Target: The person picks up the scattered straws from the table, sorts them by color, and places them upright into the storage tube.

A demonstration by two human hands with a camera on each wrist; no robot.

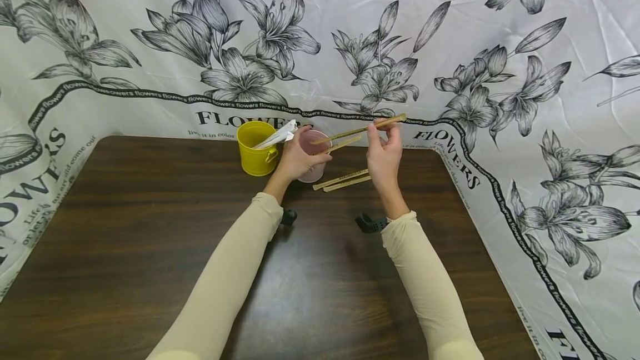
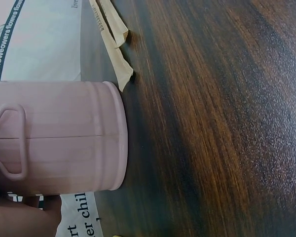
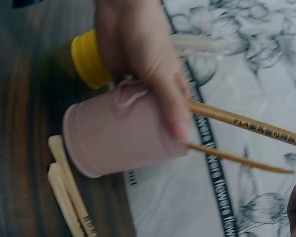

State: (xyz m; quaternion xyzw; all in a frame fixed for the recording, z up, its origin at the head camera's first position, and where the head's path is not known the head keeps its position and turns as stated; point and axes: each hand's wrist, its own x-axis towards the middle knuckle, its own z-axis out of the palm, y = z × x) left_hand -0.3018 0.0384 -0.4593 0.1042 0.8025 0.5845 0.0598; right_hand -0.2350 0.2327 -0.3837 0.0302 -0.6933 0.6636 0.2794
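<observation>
My left hand (image 1: 296,161) grips a small pink bucket (image 1: 312,174), thumb along its near side by the rim. In the left wrist view the bucket's pink wall (image 2: 64,153) and wire-like handle (image 2: 20,140) show. To the right, my right hand (image 1: 384,159) pinches a brown paper-wrapped straw (image 1: 357,130), whose far end reaches into the bucket's mouth. Another wrapped straw (image 1: 346,143) leans out of the bucket, its tip free in the right wrist view. Two more wrapped straws (image 1: 342,180) lie side by side on the table, right of the bucket.
Left of the pink bucket stands a yellow bucket (image 1: 256,161) holding white-wrapped sticks (image 1: 275,135). The dark wood table (image 1: 320,282) ends at a white flower-printed cloth (image 1: 350,60) behind. Dark wrist straps (image 1: 371,223) hang below both wrists.
</observation>
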